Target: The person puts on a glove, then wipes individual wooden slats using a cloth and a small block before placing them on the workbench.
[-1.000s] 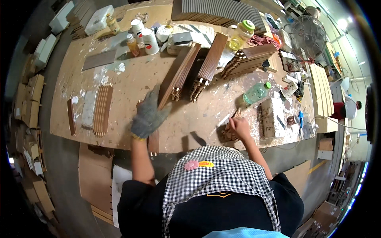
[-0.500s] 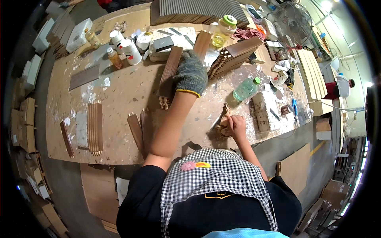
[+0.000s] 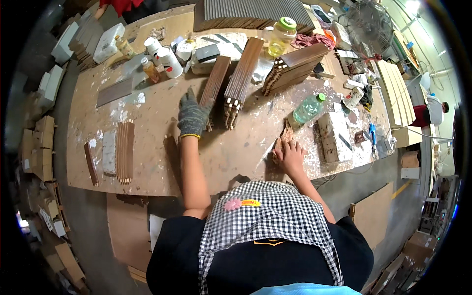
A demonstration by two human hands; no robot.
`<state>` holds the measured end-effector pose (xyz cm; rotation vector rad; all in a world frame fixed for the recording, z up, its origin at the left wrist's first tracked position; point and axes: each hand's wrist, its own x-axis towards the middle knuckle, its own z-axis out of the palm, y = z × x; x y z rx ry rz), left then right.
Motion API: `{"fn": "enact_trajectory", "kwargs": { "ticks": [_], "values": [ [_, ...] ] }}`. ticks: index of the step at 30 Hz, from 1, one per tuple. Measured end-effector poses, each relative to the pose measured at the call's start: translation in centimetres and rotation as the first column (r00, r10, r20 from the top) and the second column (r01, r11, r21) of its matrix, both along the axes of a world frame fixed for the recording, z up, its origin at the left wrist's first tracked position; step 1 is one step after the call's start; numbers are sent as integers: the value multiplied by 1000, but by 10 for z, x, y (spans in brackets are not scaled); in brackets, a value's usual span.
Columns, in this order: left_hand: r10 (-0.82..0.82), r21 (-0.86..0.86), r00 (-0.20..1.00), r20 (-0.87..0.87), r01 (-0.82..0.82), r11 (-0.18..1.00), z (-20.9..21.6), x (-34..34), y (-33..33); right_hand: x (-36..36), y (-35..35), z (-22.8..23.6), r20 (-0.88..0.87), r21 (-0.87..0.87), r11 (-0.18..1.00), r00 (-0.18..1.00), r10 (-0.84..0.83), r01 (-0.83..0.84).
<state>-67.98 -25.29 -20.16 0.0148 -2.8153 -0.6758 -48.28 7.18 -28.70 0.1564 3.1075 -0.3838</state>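
Observation:
My left hand (image 3: 192, 116), in a dark grey knitted glove with a yellow cuff edge, is at the near left side of a low stack of brown wooden slats (image 3: 215, 81). Its fingers stretch away from me, apart, and the thumb side touches or nearly touches the slats. Just right of that stack stands a taller bundle of brown slats (image 3: 244, 69) with pale pegs at its near end. My bare right hand (image 3: 291, 158) is closed over a crumpled brown rag (image 3: 285, 133) on the table; the fingers partly hide it.
Another slat stack (image 3: 300, 66) stands right of centre, beyond a green bottle (image 3: 309, 109). A stained white block (image 3: 336, 135) lies at right. More slats (image 3: 125, 152) lie at left. White cans (image 3: 170, 63) and a fan (image 3: 366, 29) are farther off. A person in red (image 3: 123, 7) stands across the table.
My left hand has come off the two middle slat stacks, moving left and nearer me. My right hand stays at the rag, its fingers now spread lower over it. The person in red shows more.

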Motion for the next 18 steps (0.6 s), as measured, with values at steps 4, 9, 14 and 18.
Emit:
{"fn": "enact_trajectory", "kwargs": {
  "ticks": [4,9,14,18],
  "values": [
    [-82,-6,980,180,84,996,-22,8,5,0,-17,-5,81,196,981,996,-25,9],
    [131,49,991,20,-132,990,6,21,4,-15,-7,-18,15,37,996,996,86,-86],
    [113,822,991,69,-120,557,50,128,-30,-13,47,-45,-264,-465,870,964,42,-165],
    [287,340,950,-121,-232,912,-7,246,-43,-8,81,-11,171,-984,-96,952,-253,151]
  ]
}}
